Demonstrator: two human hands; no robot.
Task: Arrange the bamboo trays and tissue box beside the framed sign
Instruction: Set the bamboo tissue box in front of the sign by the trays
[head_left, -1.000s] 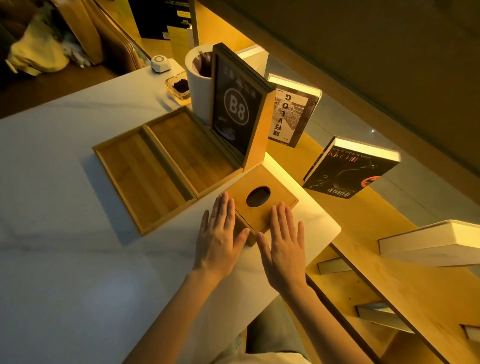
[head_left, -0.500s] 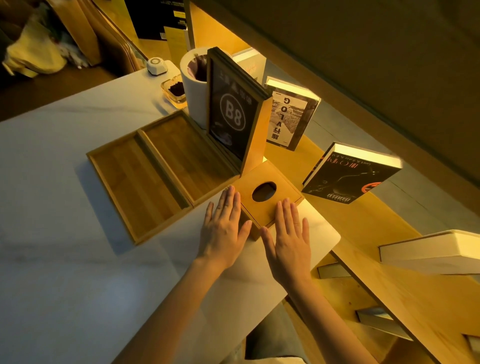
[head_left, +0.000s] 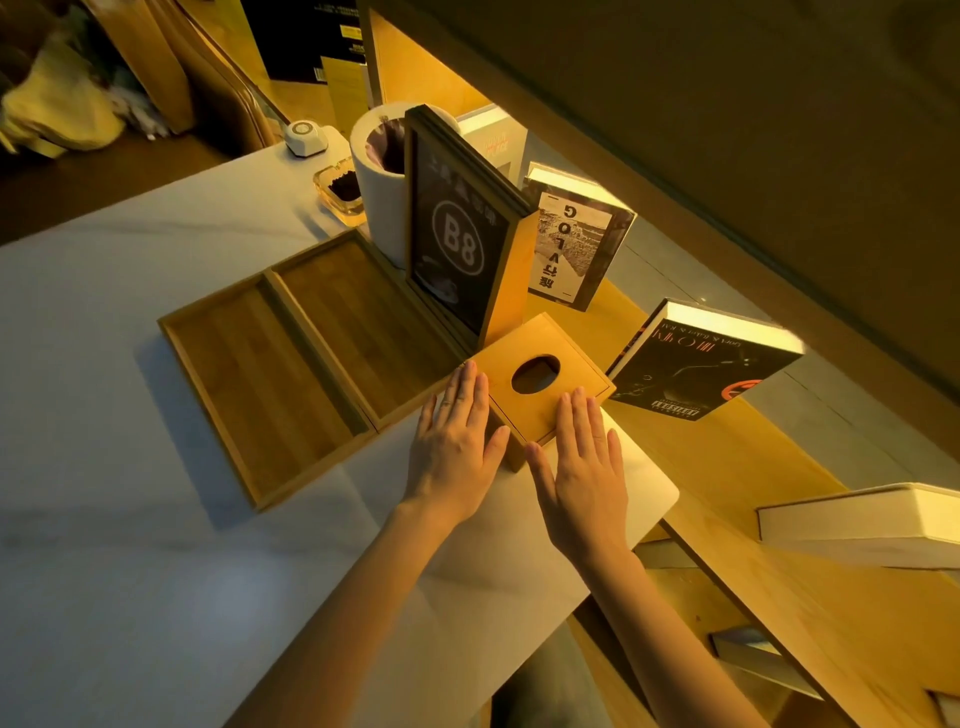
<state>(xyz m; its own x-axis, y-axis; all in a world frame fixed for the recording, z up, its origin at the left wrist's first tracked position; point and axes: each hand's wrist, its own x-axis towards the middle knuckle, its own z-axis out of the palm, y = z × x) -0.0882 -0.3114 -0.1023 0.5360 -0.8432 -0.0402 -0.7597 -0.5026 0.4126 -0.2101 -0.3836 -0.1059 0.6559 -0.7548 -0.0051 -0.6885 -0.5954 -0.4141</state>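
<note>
A wooden tissue box (head_left: 540, 379) with an oval hole in its lid stands on the white table, its far corner against the base of the framed "B8" sign (head_left: 457, 244). Two bamboo trays lie side by side to the left of the sign: the left tray (head_left: 260, 395) and the right tray (head_left: 358, 322). My left hand (head_left: 454, 441) lies flat with straight fingers against the box's left side. My right hand (head_left: 584, 462) is flat too, its fingertips on the box's near right edge. Neither hand grips anything.
Behind the sign stand a white cylindrical pot (head_left: 382, 182), a glass ashtray (head_left: 343, 189) and a small white device (head_left: 306, 137). Books (head_left: 696, 364) lean on the wooden shelf to the right. The table edge (head_left: 660, 499) ends just right of my right hand.
Both hands have slid forward with the tissue box, which is now closer to the sign's base. The trays have not shifted on the table.
</note>
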